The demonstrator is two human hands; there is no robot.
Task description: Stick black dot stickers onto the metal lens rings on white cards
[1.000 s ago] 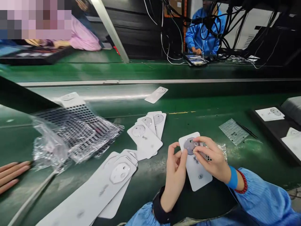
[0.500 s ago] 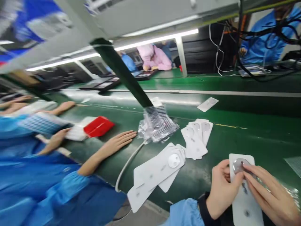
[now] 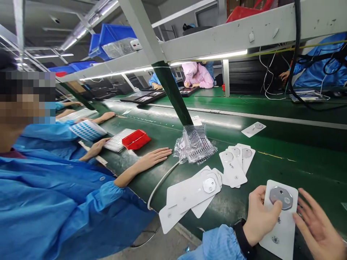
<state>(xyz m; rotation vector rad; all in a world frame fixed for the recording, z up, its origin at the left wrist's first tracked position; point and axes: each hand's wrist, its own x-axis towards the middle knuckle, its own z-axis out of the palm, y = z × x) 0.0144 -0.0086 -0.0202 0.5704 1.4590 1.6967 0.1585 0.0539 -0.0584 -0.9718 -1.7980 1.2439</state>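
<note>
My left hand grips a white panel shaped like a phone back, with its thumb pressed on a silver eight-sided piece at the panel's upper end. Beside the right edge of that panel is my right hand, fingers spread; its thumb is close to the edge, and I cannot tell whether it touches. Left of my hands, a fanned stack of similar white panels lies on the green bench. Behind it rests a second, smaller group of panels, bearing silver pieces too.
One panel lies alone farther back. Clear plastic bags with a dotted sheet surround the base of a slanted post. A co-worker's hand lies flat on the bench at left, near a red tray. A grey cable crosses the bench edge.
My right hand has come off the silver piece and moved to the right side of the panel, its fingers opening. My left thumb now presses on the piece. The camera view has shifted.
</note>
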